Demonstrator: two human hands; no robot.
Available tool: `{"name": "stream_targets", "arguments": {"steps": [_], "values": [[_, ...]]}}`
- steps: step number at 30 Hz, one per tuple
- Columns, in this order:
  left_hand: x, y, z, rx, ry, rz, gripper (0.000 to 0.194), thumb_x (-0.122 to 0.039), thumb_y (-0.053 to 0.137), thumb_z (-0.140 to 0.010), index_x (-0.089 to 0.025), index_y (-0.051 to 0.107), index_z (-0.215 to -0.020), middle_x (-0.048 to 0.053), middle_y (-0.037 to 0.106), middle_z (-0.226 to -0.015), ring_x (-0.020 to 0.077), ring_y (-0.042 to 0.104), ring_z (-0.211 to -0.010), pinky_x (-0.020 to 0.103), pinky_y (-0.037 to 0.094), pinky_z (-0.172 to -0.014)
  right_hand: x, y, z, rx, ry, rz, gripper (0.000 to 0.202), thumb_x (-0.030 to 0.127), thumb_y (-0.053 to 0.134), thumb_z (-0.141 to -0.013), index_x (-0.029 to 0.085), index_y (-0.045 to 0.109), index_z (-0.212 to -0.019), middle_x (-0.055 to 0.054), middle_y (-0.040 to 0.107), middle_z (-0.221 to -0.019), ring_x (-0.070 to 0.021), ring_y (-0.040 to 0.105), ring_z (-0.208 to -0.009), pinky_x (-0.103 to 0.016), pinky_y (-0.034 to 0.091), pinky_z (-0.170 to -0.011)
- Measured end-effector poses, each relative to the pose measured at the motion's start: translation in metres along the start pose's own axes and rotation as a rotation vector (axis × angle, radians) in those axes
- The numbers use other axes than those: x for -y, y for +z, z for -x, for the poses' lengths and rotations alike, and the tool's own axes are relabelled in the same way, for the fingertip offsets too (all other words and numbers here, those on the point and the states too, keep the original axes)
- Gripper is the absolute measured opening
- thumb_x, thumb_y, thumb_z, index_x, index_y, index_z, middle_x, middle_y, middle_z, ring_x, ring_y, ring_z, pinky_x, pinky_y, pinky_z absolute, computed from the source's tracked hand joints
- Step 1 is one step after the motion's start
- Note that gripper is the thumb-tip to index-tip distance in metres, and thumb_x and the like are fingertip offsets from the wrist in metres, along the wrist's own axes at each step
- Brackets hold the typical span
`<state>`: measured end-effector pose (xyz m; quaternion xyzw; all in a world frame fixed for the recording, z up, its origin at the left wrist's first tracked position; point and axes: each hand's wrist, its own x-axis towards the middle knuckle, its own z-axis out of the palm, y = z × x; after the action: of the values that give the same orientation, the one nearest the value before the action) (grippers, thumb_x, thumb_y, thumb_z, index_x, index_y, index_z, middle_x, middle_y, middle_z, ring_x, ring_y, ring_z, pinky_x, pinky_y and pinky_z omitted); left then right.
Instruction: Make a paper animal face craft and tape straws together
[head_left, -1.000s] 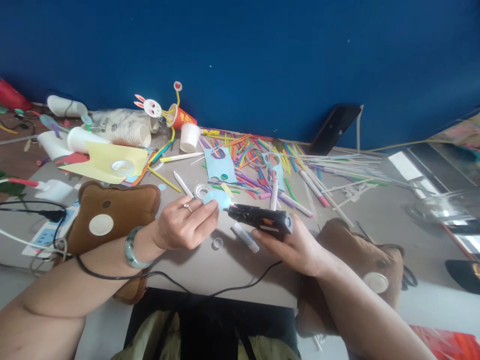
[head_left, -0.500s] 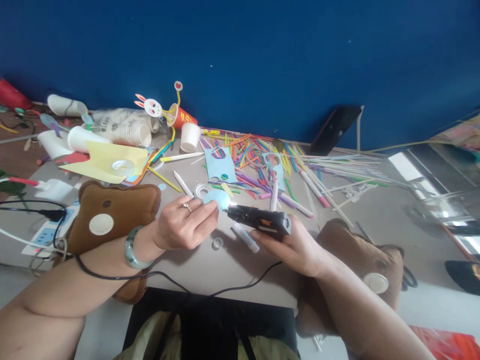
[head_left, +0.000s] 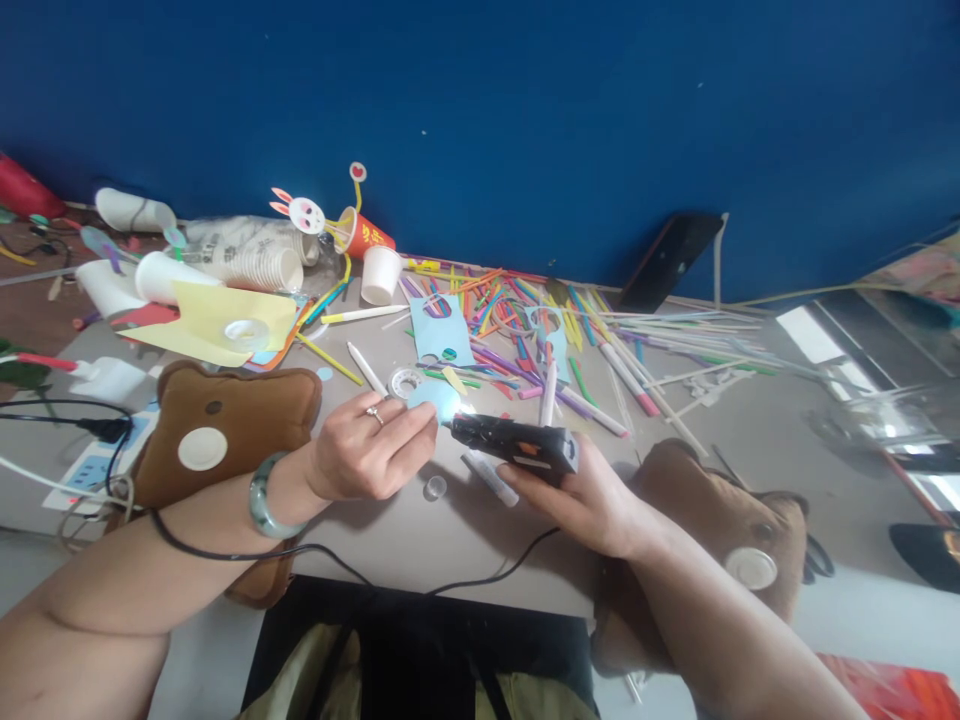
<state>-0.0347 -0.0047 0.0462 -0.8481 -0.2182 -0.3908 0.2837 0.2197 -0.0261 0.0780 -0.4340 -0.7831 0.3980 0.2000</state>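
From here I have bare tabletop between my hands and its near edge, crossed by a black cord; the tilted orange cup by the wall holds yellow straws. My left hand pinches a blue paper circle above the table, while my right hand wraps the glue gun, edged slightly leftward since a second ago.

Grip of the glue gun is mostly buried in the right hand. Left of the gun, the left hand covers part of the blue paper disc (gun touching it? can't tell, glare).
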Motion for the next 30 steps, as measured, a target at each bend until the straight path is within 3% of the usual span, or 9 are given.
{"name": "stream_targets", "arguments": {"steps": [7,11,14,17,20,30], "values": [[0.0023,-0.0018,-0.0021,0.023,-0.004,-0.009,0.009,-0.007,0.067,-0.080,-0.016,0.065,-0.080,0.006,0.075,-0.085,0.0125,0.064,-0.064,0.028,0.044,-0.056,-0.0023,-0.0054,-0.0002,-0.065,-0.009,-0.024,0.024,0.039,0.060,-0.091,0.017,0.068,-0.095,-0.003,0.066,-0.068,-0.0187,0.063,-0.067,-0.027,0.052,-0.063],[0.0030,-0.0022,-0.0043,0.021,-0.001,-0.031,0.007,-0.007,0.066,-0.081,-0.014,0.065,-0.080,0.007,0.075,-0.084,0.0120,0.063,-0.061,0.028,0.043,-0.055,-0.0014,-0.0055,0.0011,-0.102,-0.053,-0.053,0.025,0.041,0.059,-0.091,0.018,0.068,-0.089,-0.002,0.060,-0.057,-0.0188,0.062,-0.063,-0.027,0.051,-0.060],[0.0027,-0.0018,-0.0047,0.007,0.000,-0.039,0.008,-0.007,0.068,-0.080,-0.014,0.065,-0.078,0.007,0.075,-0.085,0.0120,0.062,-0.061,0.028,0.042,-0.055,0.0001,-0.0029,0.0018,-0.138,-0.050,-0.053,0.024,0.038,0.057,-0.092,0.017,0.066,-0.093,-0.003,0.062,-0.063,-0.0177,0.061,-0.065,-0.027,0.050,-0.060],[0.0026,-0.0017,-0.0045,0.010,-0.001,-0.056,0.010,-0.006,0.067,-0.080,-0.015,0.065,-0.077,0.007,0.075,-0.085,0.0116,0.062,-0.060,0.028,0.042,-0.054,0.0004,-0.0012,0.0018,-0.137,-0.053,-0.044,0.023,0.038,0.057,-0.093,0.016,0.063,-0.089,-0.003,0.063,-0.066,-0.0151,0.058,-0.061,-0.026,0.048,-0.058],[0.0031,-0.0018,-0.0036,0.021,0.009,-0.058,0.009,-0.006,0.067,-0.080,-0.014,0.065,-0.077,0.007,0.075,-0.085,0.0120,0.061,-0.060,0.029,0.042,-0.055,-0.0004,-0.0004,0.0020,-0.120,-0.053,-0.061,0.026,0.039,0.054,-0.094,0.017,0.060,-0.083,0.000,0.057,-0.057,-0.0135,0.055,-0.056,-0.025,0.047,-0.056],[0.0034,-0.0003,-0.0001,0.021,-0.005,-0.027,0.007,-0.006,0.067,-0.079,-0.013,0.068,-0.080,0.008,0.073,-0.087,0.0140,0.063,-0.067,0.029,0.044,-0.059,0.0000,0.0013,0.0000,-0.084,-0.066,-0.111,0.045,0.053,0.044,-0.096,0.019,0.063,-0.073,-0.002,0.054,-0.051,-0.0163,0.055,-0.054,-0.029,0.049,-0.059]]}}
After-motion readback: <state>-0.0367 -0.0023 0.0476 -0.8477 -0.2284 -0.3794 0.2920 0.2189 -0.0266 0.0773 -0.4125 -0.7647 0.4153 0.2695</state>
